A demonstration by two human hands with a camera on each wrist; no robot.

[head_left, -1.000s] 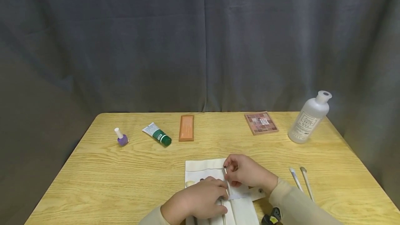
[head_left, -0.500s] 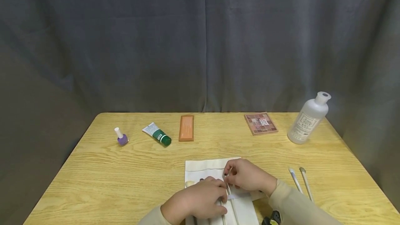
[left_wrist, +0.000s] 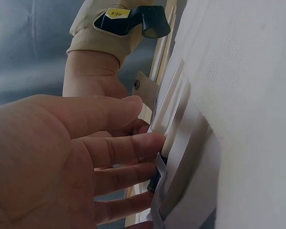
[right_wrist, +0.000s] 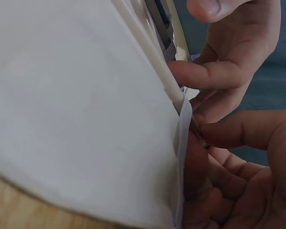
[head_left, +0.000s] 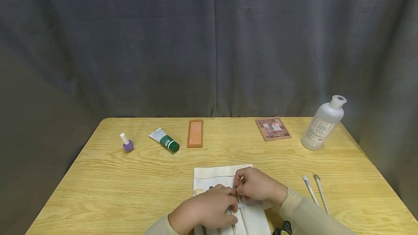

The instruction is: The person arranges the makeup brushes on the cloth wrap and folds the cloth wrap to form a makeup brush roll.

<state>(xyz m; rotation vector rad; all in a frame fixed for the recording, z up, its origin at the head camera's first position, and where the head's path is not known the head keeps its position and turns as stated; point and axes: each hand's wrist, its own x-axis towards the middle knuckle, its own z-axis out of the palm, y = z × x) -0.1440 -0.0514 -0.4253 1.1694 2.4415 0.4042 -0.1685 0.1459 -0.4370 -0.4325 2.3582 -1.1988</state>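
Note:
A white fabric brush roll [head_left: 212,172] lies open at the table's front, with an elastic band [right_wrist: 183,126] across it. My right hand [head_left: 259,185] pinches a slim makeup brush [head_left: 244,221] near its upper end. Its pale handle passes under the band and lies along the roll. My left hand [head_left: 210,206] rests on the roll just left of that brush, fingers extended and fingertips at the band in the left wrist view. A cream brush head [head_left: 198,192] and a dark tip [head_left: 210,187] show beyond the left hand, which hides much of the roll.
Two more brushes, one pale-tipped [head_left: 310,190] and one brown-tipped [head_left: 321,193], lie at the right. Farther back are purple nail polish [head_left: 128,145], a green-and-white tube [head_left: 164,140], an orange case [head_left: 195,134], a checkered palette [head_left: 273,129] and a clear bottle [head_left: 321,126].
The brush in my right hand has slid toward me under the elastic band, so its handle now shows below it. The right hand has shifted slightly nearer; the left stays put.

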